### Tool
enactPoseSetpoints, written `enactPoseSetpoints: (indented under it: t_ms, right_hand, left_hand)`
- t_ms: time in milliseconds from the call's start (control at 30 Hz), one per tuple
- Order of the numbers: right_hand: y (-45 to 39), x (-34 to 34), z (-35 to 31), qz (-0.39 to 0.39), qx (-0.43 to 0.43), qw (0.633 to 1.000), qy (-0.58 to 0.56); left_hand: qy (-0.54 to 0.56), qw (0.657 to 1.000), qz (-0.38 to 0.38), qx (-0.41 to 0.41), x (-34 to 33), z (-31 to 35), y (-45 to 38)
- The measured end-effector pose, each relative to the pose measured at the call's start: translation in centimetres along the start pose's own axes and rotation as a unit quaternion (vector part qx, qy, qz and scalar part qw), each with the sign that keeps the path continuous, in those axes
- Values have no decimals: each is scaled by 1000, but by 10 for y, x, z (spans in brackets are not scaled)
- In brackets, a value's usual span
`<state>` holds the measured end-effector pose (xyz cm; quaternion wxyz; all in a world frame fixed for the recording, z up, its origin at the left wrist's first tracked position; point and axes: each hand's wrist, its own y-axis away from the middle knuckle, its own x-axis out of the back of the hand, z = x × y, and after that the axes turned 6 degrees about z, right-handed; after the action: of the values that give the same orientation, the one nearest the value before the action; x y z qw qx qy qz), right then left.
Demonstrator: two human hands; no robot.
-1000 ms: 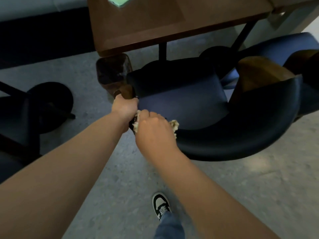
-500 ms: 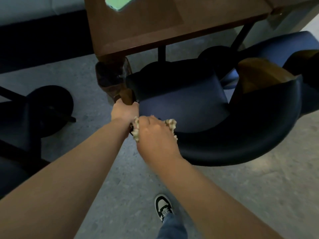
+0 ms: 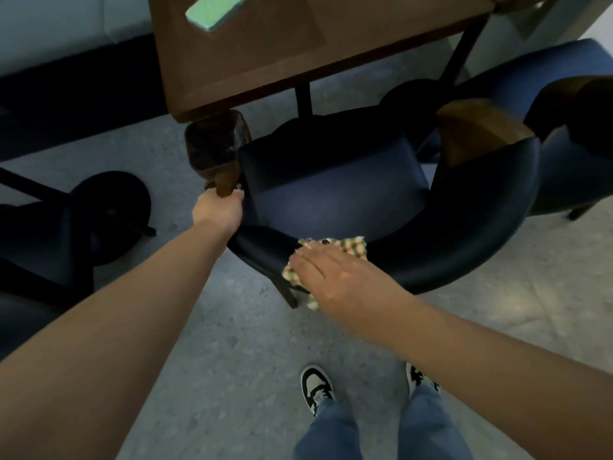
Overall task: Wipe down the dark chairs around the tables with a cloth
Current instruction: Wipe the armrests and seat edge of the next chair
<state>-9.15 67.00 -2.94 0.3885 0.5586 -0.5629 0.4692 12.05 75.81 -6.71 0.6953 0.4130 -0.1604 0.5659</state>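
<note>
A dark blue chair [image 3: 335, 200] with a curved padded back [image 3: 447, 260] and wooden arm ends stands tucked at a brown table. My left hand [image 3: 217, 210] grips the chair's left wooden arm end [image 3: 215, 154]. A checked cloth [image 3: 351, 249] lies on the curved back, and my right hand [image 3: 326, 273] presses it flat there with fingers spread. Part of the cloth hangs below my palm.
The brown table [image 3: 282, 54] carries a green phone-like slab [image 3: 215, 11]. Another dark chair [image 3: 564, 127] stands at the right, and a black pedestal table base [image 3: 109, 207] and dark seat stand at the left. My two feet [image 3: 316, 386] are on the grey floor.
My right hand has slid with the cloth to the right along the chair's back, away from my left hand, and its fingers now lie flatter. My left hand keeps its grip on the arm end.
</note>
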Motion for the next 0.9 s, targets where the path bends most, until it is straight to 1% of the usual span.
enactPoseSetpoints:
  t_ms: [100,200,300,367,433,500,533,567,600,633,700,733,767,800,833,867,900]
  right_hand:
    - [30,10,29,17,24,998,-49]
    - [55,23,63,30,49,995,-86]
    - [76,35,97,31,85,993,-76]
    - [90,46,126,18,104,992,-66]
    - [101,59,159,-11,107,992,-63]
    - [102,71,191,-67,87,991,-77]
    - [99,76,205,-85,61,990,-98]
    - [93,79,216,-88,20,986,-139]
    - [84,83,224,-75,-40,978,-193]
    - [73,83,230,-53,-111,960,-250]
    - [46,74,226,-23,-238,907,-348]
    - [31,67,214,8,-283,878,-387]
    - [18,59,194,42,-322,836,-442]
    - [3,51,169,63,-362,772,-520]
    - [-10,45,141,61,-398,694,-598]
    - [-23,38,113,40,-423,626,-653]
    - [-35,31,87,17,-439,586,-681]
  left_hand:
    - [-105,993,52,-15,-3,8,17]
    - [-168,982,82,-5,-17,10,50]
    - [-163,979,124,-2,-31,5,80]
    - [-142,978,153,16,-36,5,87]
    - [-131,976,172,41,-36,6,85]
    - [-135,974,178,49,-35,4,81]
    - [-130,974,180,49,-35,3,80]
    - [-115,975,185,50,-35,2,80]
    - [-91,975,196,54,-34,1,81]
    - [-64,974,209,59,-33,0,81]
    - [-13,968,236,81,-32,1,83]
    - [10,965,246,95,-32,2,84]
    - [34,961,252,109,-32,3,84]
    - [61,958,255,119,-33,4,84]
    - [89,955,254,125,-34,4,83]
    - [116,953,248,127,-34,3,82]
    - [140,951,243,128,-34,2,82]
